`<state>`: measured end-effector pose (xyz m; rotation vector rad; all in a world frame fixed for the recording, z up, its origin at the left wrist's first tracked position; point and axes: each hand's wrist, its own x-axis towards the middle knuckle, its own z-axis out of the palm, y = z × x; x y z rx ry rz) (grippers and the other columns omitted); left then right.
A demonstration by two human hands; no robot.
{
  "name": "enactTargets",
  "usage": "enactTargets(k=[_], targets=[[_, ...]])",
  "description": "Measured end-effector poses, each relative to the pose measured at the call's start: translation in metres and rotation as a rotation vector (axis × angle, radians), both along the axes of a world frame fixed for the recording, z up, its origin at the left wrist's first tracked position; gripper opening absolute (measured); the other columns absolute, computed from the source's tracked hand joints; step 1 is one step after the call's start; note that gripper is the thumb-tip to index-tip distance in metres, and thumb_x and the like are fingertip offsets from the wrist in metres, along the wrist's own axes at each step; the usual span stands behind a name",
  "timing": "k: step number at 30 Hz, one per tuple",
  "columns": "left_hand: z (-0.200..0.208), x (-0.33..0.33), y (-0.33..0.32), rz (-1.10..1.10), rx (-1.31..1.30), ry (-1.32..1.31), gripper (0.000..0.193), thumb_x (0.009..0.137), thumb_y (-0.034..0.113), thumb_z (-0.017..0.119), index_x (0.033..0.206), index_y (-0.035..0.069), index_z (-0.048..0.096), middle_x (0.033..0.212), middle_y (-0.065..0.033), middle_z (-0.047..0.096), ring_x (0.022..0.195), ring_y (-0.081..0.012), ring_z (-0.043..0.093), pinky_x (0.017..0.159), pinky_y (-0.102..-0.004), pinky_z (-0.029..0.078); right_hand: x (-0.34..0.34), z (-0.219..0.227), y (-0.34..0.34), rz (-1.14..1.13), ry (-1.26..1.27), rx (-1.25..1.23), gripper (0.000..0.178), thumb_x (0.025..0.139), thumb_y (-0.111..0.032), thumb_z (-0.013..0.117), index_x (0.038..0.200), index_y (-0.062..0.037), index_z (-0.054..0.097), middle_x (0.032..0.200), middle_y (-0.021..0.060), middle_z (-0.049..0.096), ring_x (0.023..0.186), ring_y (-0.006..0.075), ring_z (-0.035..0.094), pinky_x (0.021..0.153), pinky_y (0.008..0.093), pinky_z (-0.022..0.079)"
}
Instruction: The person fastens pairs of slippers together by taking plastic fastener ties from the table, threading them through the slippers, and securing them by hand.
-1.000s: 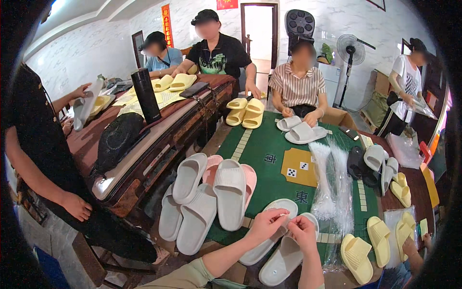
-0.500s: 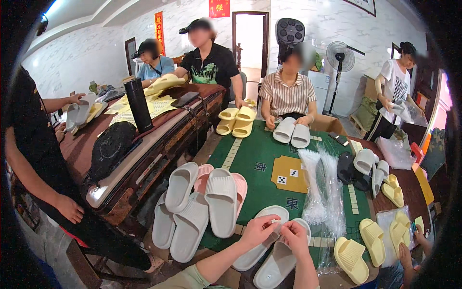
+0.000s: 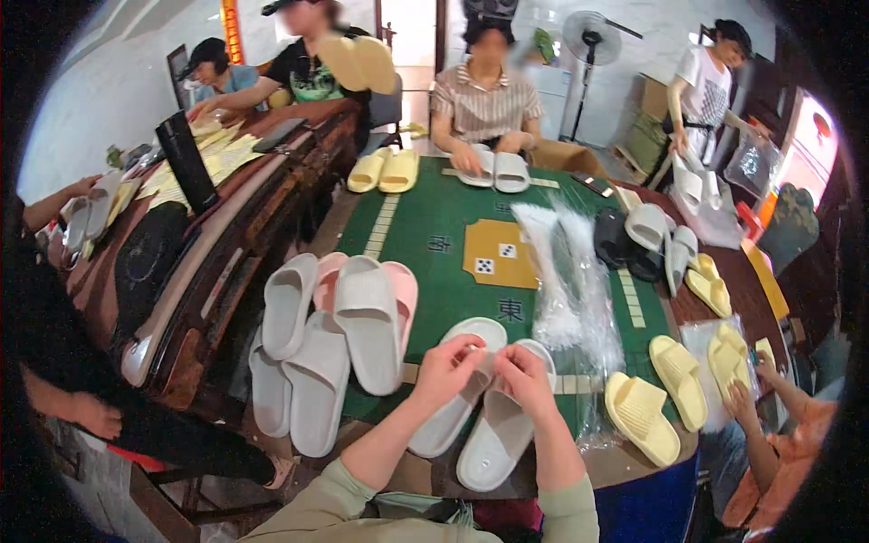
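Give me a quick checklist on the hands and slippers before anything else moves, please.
1. Left hand and right hand over the front grey pair: ok.
2. That pair side by side, soles down: ok.
3. Something small pinched in either hand: cannot tell, too little shows.
4. Bundles of white strands in view beyond the right hand: ok.
5. Grey slippers at left lying separately: not ok, they overlap.

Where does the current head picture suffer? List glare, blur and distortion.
Head view: the doorway at the top is washed out white; head view: the raised yellow slippers are blurred, while the grey slipper below the right hand looks clearer; head view: the edge of the brown table bows, and the rim goes black.
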<state>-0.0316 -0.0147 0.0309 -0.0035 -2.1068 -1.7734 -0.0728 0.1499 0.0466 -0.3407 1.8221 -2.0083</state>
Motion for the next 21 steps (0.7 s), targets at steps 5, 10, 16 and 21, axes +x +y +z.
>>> enactTargets(k=[5, 10, 16, 21], targets=[[0.024, 0.003, -0.001, -0.221, -0.607, 0.129, 0.062, 0.069, 0.016, 0.065, 0.129, 0.008, 0.049, 0.134, -0.0149, 0.046, 0.122, -0.0330, 0.043, 0.105, -0.0433, 0.033, -0.005, -0.002, 0.016, -0.047, -0.104, -0.127, 0.009, 0.091, -0.015, 0.058, 0.091, -0.0061, 0.058, 0.074, -0.0014, 0.058, 0.052, 0.0032, 0.045, 0.047, 0.0180, 0.036], [0.009, 0.016, 0.024, -0.107, -0.934, 0.044, 0.077, 0.065, 0.042, 0.075, 0.130, 0.007, 0.051, 0.138, -0.0137, 0.045, 0.129, -0.0303, 0.038, 0.109, -0.0485, 0.023, -0.005, -0.005, 0.014, -0.033, -0.081, -0.194, 0.009, 0.090, -0.016, 0.057, 0.089, -0.0064, 0.059, 0.074, -0.0030, 0.058, 0.052, 0.0025, 0.044, 0.047, 0.0174, 0.036], [-0.017, 0.015, 0.041, 0.066, -0.913, 0.140, 0.063, 0.065, 0.022, 0.070, 0.124, 0.008, 0.054, 0.133, -0.0111, 0.051, 0.126, -0.0300, 0.043, 0.108, -0.0475, 0.025, -0.003, -0.010, 0.020, 0.013, -0.058, -0.322, 0.009, 0.089, -0.015, 0.059, 0.087, -0.0070, 0.059, 0.072, -0.0045, 0.057, 0.054, 0.0002, 0.044, 0.047, 0.0155, 0.034], [-0.023, 0.019, 0.041, 0.105, -0.927, 0.178, 0.053, 0.066, 0.019, 0.068, 0.117, 0.007, 0.058, 0.132, -0.0126, 0.050, 0.126, -0.0329, 0.041, 0.106, -0.0505, 0.025, 0.003, -0.009, 0.019, 0.017, 0.052, -0.290, 0.007, 0.089, -0.014, 0.060, 0.088, -0.0071, 0.059, 0.073, -0.0040, 0.057, 0.056, 0.0015, 0.045, 0.049, 0.0162, 0.035]])
